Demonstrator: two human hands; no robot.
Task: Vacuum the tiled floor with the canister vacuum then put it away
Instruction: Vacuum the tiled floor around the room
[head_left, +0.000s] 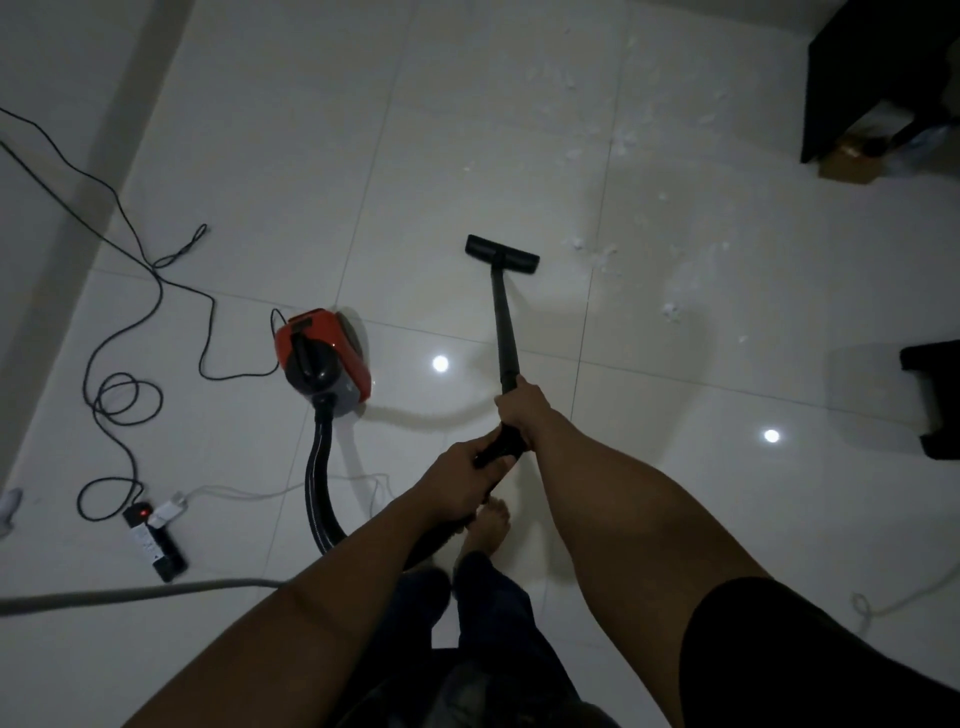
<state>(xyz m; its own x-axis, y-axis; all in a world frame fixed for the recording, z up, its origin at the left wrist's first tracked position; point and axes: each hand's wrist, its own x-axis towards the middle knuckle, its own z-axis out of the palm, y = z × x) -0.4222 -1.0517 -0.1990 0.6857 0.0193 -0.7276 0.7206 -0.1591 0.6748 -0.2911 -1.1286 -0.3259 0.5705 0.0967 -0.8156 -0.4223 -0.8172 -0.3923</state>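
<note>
A red and black canister vacuum (323, 358) sits on the white tiled floor (260, 182), left of centre. Its black hose (319, 493) curves down and right to the handle. My left hand (457, 480) grips the handle end where the hose joins. My right hand (522, 410) is closed around the black wand (505, 322) just above it. The flat black floor nozzle (501, 253) rests on the tiles ahead of me. White scraps of debris (592, 248) lie scattered to the right of the nozzle and farther back.
The black power cord (122, 400) loops over the floor at left to a power strip (156, 540) with a red light and a white plug. Dark furniture (878, 67) stands at the back right, a dark object (935, 395) at the right edge. My bare foot (485, 530) is below the hands.
</note>
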